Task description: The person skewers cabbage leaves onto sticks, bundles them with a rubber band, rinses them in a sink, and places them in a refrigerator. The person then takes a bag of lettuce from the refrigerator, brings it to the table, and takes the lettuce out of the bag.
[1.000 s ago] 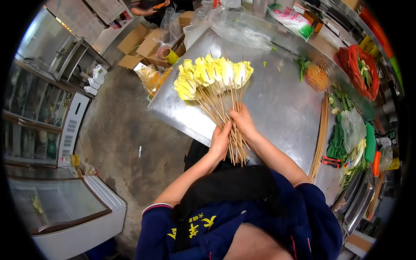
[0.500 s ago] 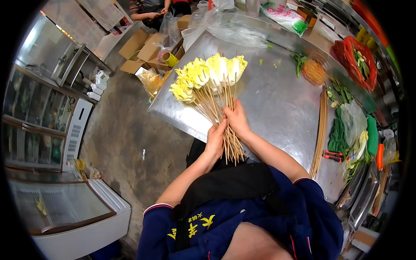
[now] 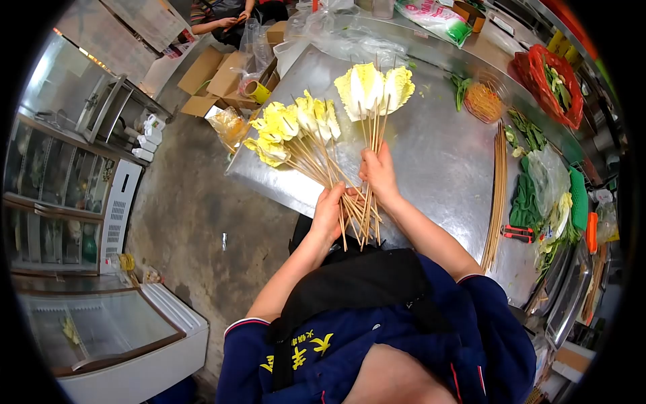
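Two bundles of skewered cabbage leaves fan out over the near corner of the metal table (image 3: 431,175). My left hand (image 3: 328,210) is closed around the sticks of the left bundle, whose yellow leaves (image 3: 296,123) point up and to the left. Gripped in my right hand (image 3: 379,174) is a second bundle with paler cabbage leaves (image 3: 372,91), held more upright. The leafy ends are apart, while the lower stick ends (image 3: 367,222) cross close together near my body. Some fingers are hidden behind the sticks.
Bare skewers (image 3: 496,195) lie in a long row on the right, beside a red-handled tool (image 3: 517,233) and a green cloth (image 3: 523,202). A clear container (image 3: 484,101) and red bag (image 3: 555,87) stand farther back. Cardboard boxes (image 3: 225,74) sit left; another person's hands (image 3: 232,21) show beyond.
The single fan of skewers has parted in two. My right hand has moved up and right with its bundle, and the left bundle leans lower to the left.
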`<state>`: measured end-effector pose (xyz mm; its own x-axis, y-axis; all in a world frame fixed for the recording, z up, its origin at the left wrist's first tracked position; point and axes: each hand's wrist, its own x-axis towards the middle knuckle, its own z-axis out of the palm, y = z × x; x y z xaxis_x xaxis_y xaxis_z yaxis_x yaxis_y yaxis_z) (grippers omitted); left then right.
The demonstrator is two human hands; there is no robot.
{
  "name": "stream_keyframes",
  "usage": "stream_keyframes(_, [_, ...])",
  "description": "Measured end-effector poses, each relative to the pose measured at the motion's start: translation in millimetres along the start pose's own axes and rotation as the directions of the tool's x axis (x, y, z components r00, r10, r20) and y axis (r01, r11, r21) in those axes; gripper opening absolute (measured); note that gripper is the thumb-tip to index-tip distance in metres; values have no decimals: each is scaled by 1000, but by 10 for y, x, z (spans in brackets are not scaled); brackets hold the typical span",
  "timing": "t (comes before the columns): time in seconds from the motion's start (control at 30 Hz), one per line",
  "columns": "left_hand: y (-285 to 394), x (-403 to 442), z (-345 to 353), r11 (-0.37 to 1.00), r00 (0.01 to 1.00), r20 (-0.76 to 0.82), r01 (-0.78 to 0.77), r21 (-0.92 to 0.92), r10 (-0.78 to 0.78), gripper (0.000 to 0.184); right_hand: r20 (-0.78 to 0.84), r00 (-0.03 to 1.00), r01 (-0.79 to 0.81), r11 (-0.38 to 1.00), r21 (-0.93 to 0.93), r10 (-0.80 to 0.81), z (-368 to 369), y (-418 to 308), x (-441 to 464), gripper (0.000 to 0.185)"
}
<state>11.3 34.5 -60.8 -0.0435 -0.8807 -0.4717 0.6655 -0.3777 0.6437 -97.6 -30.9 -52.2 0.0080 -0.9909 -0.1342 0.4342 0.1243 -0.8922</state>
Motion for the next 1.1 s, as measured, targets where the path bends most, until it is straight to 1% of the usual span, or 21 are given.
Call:
stream_keyframes(0.1, [-58,-9,-14,1000,999,-20,29,2,-29,18,-63,996,-79,981,-179,69,37,-23,-65,20])
stream_keyframes(0.2, [-87,-1,-36,999,999,-34,25,42,-23,20,14,998,-59,953,-298,66,11,192,-72,30])
stream_keyframes(0.27, [-125,23,-36,998,999,-49,-3,61,6,21,48,998,-36,979,-198,47,72,243,-100,31])
stream_keyframes(0.3, [-139,39,-47,999,998,-62,9,42,-7,20,60,997,-31,989,-148,40,89,253,-129,32])
stream_keyframes(0.33, [-140,59,-59,1000,997,-70,19,25,-17,20,72,997,-27,985,-170,40,62,323,-84,33])
stream_keyframes(0.4, [-132,100,-71,1000,996,-87,18,7,-18,19,48,995,-77,987,-140,85,47,314,-83,30])
stream_keyframes(0.43, [-116,101,-83,999,996,-86,30,35,-27,19,35,994,-101,987,-125,106,51,287,-85,28])
stream_keyframes(0.5, [-75,76,-97,995,995,-93,52,89,-43,19,54,996,-66,994,-89,71,27,225,-63,24])
stream_keyframes(0.53, [-64,72,-74,996,994,-94,64,69,-57,19,62,997,-51,996,-71,56,-1,178,-47,22])
stream_keyframes(0.63, [-33,135,-171,993,986,-127,112,42,-106,22,-40,998,39,996,-74,-42,-149,-178,144,20])
stream_keyframes(0.67, [-13,123,-164,992,986,-112,127,23,-124,23,-21,998,55,995,-89,-57,-245,-317,227,20])
stream_keyframes(0.7, [63,60,-53,988,980,-131,154,17,-150,23,-4,998,70,992,-103,-70,-362,-439,287,20])
stream_keyframes(0.77, [139,-1,71,986,974,-157,167,-7,-166,23,39,998,-40,974,-222,50,-577,-583,315,20])
stream_keyframes(0.8, [135,17,32,987,981,-114,156,-22,-158,21,59,991,-95,955,-282,116,-669,-617,313,21])
stream_keyframes(0.9, [85,92,-143,986,990,-12,136,-99,-138,19,94,964,-182,875,-448,248,-933,-387,371,25])
stream_keyframes(0.97, [62,99,-211,975,989,33,145,-171,-141,21,50,984,-100,766,-635,171,-1041,-299,407,33])
stream_keyframes(1.0, [71,75,-178,978,990,-3,136,-160,-138,24,41,991,-60,694,-717,127,-1064,-266,435,37])
stream_keyframes(1.03, [87,61,-181,981,991,-11,129,-147,-132,25,51,995,-10,589,-808,87,-1105,-228,484,40])
stream_keyframes(1.1, [85,51,-181,985,991,-15,127,-121,-129,26,79,997,72,336,-939,6,-1128,-249,519,46])
